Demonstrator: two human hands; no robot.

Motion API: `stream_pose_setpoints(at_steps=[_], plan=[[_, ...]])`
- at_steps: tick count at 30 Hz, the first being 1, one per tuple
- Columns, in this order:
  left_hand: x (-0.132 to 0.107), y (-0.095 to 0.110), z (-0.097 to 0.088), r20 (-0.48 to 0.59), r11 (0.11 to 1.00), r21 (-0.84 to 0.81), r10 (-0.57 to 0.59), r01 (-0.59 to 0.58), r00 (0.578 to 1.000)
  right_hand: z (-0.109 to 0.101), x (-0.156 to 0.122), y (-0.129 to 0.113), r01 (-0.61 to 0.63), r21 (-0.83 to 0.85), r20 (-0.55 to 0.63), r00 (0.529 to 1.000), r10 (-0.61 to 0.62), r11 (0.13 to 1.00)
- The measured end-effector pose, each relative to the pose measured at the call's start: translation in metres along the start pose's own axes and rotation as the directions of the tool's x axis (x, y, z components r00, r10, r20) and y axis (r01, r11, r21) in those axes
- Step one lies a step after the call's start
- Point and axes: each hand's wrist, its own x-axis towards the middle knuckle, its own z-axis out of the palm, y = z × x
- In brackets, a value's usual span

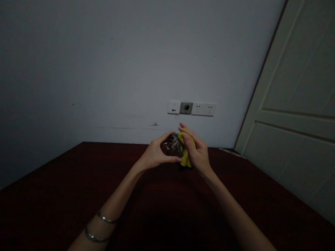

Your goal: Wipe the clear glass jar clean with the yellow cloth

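Observation:
Both hands meet above the far part of a dark red table [68, 195]. My left hand [154, 154] is curled round a clear glass object [172, 145], fingers over its top and thumb under it. My right hand [197, 151] is closed on a yellow cloth [186, 158], pressing it against the right side of the glass. Two thin bangles sit on my left forearm [100, 227].
A grey-white wall stands behind the table, with a row of sockets [191, 108] just above my hands. A pale panelled door [303, 110] fills the right side. The room is dim.

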Motion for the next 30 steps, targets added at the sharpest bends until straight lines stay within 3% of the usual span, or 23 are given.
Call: stream_pose_setpoints(at_steps=[2,4,8,11,13,15,19,21,23,26,30], plan=[[-0.001,0.008,-0.001,0.019,0.997,0.074,0.018,-0.019,1.0,-0.001,0.003,0.004,-0.135,0.09,-0.03,0.99,0.138,0.987],[-0.001,0.013,-0.001,0.032,0.995,0.095,0.034,-0.037,0.999,-0.002,0.004,0.005,-0.178,0.122,-0.033,0.982,0.184,0.976],[0.0,0.011,-0.002,0.031,0.995,0.089,0.036,-0.038,0.999,-0.002,0.001,-0.01,0.072,-0.074,0.012,0.997,-0.072,0.995],[0.0,0.007,-0.002,0.03,0.999,0.047,0.017,-0.018,0.999,-0.003,-0.003,-0.024,0.29,-0.216,0.179,0.95,-0.255,0.932],[0.0,0.007,-0.001,0.026,0.999,0.031,0.013,-0.014,1.0,-0.004,-0.004,-0.028,0.359,-0.246,0.265,0.918,-0.294,0.9],[0.0,0.009,0.0,0.032,0.999,0.043,0.026,-0.027,0.999,-0.004,-0.002,-0.028,0.334,-0.251,0.257,0.928,-0.27,0.909],[-0.001,0.015,0.001,0.08,0.994,0.09,0.051,-0.058,0.996,-0.004,0.004,-0.022,0.104,-0.189,0.091,0.992,-0.088,0.976],[-0.001,0.016,0.001,0.097,0.994,0.099,0.04,-0.05,0.994,-0.004,0.005,-0.02,0.006,-0.162,0.053,0.999,0.002,0.987],[-0.001,0.016,0.002,0.1,0.995,0.094,0.028,-0.037,0.995,-0.003,0.005,-0.022,-0.002,-0.201,0.054,0.998,0.013,0.98],[-0.001,0.015,0.003,0.065,0.999,0.053,-0.008,0.005,0.998,-0.001,0.001,-0.029,0.137,-0.308,0.138,0.986,-0.099,0.942],[0.0,0.013,0.003,-0.013,0.992,-0.062,-0.111,0.11,0.994,0.001,-0.005,-0.033,0.354,-0.293,0.318,0.912,-0.258,0.888]])
